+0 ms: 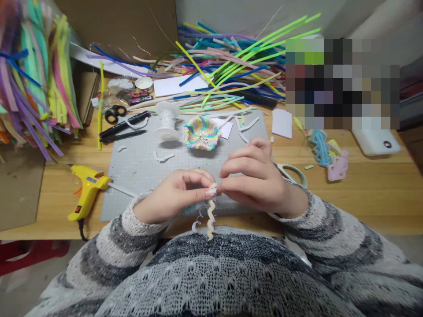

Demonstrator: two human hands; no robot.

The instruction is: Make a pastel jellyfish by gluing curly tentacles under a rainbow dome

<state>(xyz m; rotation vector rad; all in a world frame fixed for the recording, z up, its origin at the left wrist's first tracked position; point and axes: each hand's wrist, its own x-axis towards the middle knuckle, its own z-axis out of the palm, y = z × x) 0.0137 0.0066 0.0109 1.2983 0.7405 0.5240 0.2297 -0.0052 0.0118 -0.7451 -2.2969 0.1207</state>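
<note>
Low in front of my body, my left hand [185, 189] pinches the top of a cream, wavy pipe cleaner [210, 215] between thumb and forefinger. The pipe cleaner hangs straight down, with a thin, pale curled strand [194, 225] beside it. My right hand [253, 176] comes in from the other side with fingers bent. Its thumb and fingertips meet close to the same top end; what they hold there is hidden. Just beyond the hands, a ruffled pastel pipe-cleaner flower [202, 133] lies on the grey cutting mat [139, 176].
A yellow glue gun [87, 189] lies at the left. Behind the mat are a spool of clear line [166, 121], black markers [125, 124] and a heap of coloured pipe cleaners [231, 66]. Scissors [292, 174] lie partly under my right wrist; blue wavy pieces [320, 147] are farther right.
</note>
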